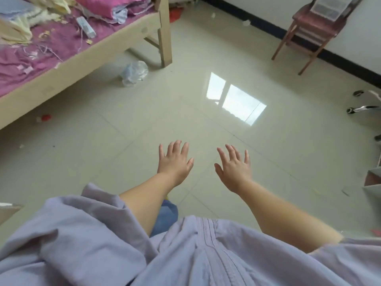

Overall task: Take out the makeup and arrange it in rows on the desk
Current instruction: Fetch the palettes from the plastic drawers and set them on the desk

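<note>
While both arms reach out over the floor (206,162), left hand (175,162) spread, holding nothing, right hand (234,169) likewise splayed, touching nothing.

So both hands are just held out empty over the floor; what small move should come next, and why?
Probably turn the head to look for the desk. The left hand and right hand are spread and hold nothing, and only floor, a bed and a chair show; no makeup or desk is in view.
</note>
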Demonstrator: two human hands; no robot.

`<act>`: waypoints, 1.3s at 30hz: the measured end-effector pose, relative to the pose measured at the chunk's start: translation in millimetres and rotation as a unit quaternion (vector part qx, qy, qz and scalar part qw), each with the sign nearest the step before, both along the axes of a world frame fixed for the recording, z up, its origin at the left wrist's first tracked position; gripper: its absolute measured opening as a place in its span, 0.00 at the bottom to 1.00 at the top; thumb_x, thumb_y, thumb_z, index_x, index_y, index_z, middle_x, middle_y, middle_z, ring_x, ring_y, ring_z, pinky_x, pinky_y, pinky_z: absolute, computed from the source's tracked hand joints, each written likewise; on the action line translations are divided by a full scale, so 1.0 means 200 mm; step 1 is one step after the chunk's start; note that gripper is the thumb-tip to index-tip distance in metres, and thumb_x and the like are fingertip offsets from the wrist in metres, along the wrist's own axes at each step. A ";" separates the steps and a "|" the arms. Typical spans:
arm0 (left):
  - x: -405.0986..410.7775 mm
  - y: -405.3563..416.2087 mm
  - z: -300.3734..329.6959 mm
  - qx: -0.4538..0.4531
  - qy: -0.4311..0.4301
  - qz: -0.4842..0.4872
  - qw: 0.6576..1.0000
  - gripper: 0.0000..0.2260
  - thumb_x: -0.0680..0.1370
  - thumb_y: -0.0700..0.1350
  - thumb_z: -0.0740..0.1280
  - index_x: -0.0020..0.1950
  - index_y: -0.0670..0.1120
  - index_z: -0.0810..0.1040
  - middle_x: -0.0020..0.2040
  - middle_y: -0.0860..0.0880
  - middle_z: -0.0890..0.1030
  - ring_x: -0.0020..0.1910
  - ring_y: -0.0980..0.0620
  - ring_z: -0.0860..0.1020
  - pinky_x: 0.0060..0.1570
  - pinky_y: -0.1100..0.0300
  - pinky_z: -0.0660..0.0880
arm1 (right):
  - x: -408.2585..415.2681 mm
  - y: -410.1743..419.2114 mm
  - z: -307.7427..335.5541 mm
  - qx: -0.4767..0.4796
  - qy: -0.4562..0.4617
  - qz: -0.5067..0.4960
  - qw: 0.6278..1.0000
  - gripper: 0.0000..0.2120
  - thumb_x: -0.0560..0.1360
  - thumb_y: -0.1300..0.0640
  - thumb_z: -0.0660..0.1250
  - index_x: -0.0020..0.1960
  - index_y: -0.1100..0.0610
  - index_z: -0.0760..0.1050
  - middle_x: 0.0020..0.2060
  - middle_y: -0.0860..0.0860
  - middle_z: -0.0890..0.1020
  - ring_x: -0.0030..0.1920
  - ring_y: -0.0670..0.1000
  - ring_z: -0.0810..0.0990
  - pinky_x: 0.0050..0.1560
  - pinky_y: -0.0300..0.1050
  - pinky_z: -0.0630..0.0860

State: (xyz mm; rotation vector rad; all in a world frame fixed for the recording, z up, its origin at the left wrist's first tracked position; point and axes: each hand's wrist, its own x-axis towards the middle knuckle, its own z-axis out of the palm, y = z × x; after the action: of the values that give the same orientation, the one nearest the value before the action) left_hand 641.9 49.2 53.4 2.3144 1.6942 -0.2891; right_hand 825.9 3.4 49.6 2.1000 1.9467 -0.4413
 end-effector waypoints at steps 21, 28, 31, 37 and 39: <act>0.99 1.87 0.03 -0.008 0.043 -0.245 0.968 0.25 0.82 0.55 0.47 0.77 0.47 0.48 0.76 0.44 0.51 0.75 0.47 0.49 0.72 0.41 0.41 | 0.85 1.49 0.05 0.009 0.009 -0.220 0.976 0.26 0.81 0.45 0.46 0.77 0.51 0.47 0.77 0.53 0.52 0.76 0.52 0.49 0.74 0.60 0.42; 1.64 2.41 0.00 0.006 0.053 -0.264 0.963 0.25 0.82 0.56 0.47 0.77 0.48 0.48 0.77 0.44 0.51 0.76 0.47 0.49 0.72 0.41 0.41 | 1.53 1.97 0.02 0.014 -0.005 -0.243 0.970 0.26 0.81 0.46 0.46 0.77 0.51 0.47 0.77 0.53 0.52 0.76 0.52 0.49 0.74 0.60 0.43; 1.99 2.64 0.06 0.013 0.033 -0.250 0.968 0.25 0.81 0.56 0.47 0.76 0.48 0.49 0.76 0.45 0.51 0.75 0.47 0.50 0.73 0.41 0.42 | 1.88 2.21 0.08 0.019 -0.015 -0.239 0.971 0.26 0.81 0.46 0.46 0.77 0.51 0.47 0.77 0.53 0.51 0.76 0.52 0.48 0.73 0.60 0.43; 2.48 2.99 0.09 0.009 0.037 -0.268 0.963 0.25 0.82 0.56 0.47 0.77 0.48 0.48 0.77 0.44 0.50 0.76 0.46 0.49 0.72 0.41 0.40 | 2.36 2.62 0.11 0.021 -0.003 -0.244 0.970 0.25 0.81 0.46 0.47 0.77 0.50 0.48 0.76 0.53 0.52 0.76 0.52 0.48 0.74 0.59 0.43; 2.61 3.15 0.07 0.004 0.056 -0.272 0.961 0.25 0.82 0.56 0.47 0.77 0.48 0.49 0.77 0.45 0.50 0.76 0.47 0.49 0.72 0.41 0.41 | 2.48 2.76 0.10 0.015 0.002 -0.233 0.972 0.25 0.81 0.46 0.47 0.77 0.50 0.48 0.76 0.53 0.52 0.76 0.52 0.49 0.74 0.59 0.43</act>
State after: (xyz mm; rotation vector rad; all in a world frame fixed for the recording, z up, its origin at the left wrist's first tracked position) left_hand 1163.6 679.0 68.3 2.7781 1.0623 -0.5212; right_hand 1321.6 555.1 69.1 2.5743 1.4542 -0.5015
